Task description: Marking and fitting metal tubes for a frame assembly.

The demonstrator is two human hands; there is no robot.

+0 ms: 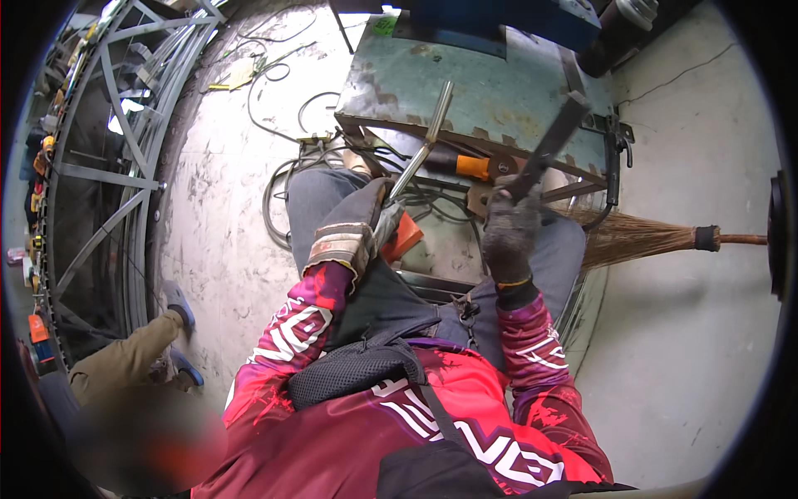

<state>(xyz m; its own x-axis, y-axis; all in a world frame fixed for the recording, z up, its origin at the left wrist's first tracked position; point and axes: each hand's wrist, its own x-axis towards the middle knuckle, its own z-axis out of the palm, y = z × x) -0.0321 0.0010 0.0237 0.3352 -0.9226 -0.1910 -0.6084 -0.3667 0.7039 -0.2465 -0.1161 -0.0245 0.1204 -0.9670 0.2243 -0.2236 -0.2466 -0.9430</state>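
One red-and-maroon printed jersey (349, 441) is filling the lower centre of the frame, with one black mesh pouch (353, 374) lying across it. Two gloved hands are working above it: the left hand (343, 231), at centre left, is closing around one metal piece (411, 172); the right hand (509, 229), right of centre, is closing around one dark bar (549, 148). Neither grip is showing a visible gap.

The metal piece is standing out of the left fist near the upper centre, its long axis running from lower left to upper right, its free end pointing up the frame and bending slightly at a brownish joint. The dark bar, somewhat blurred, is slanting toward the upper right.

The metal piece is appearing slender, straight-sided and shiny; the dark bar, flat and matt. The left glove is showing a pale, coarse cuff, the right a dark grey, worn surface. One scuffed green metal workbench (465, 87) is occupying the upper centre, one orange-collared power tool (472, 167) is lying at its near edge, and one bristly straw broom (636, 237) is extending toward the right edge.
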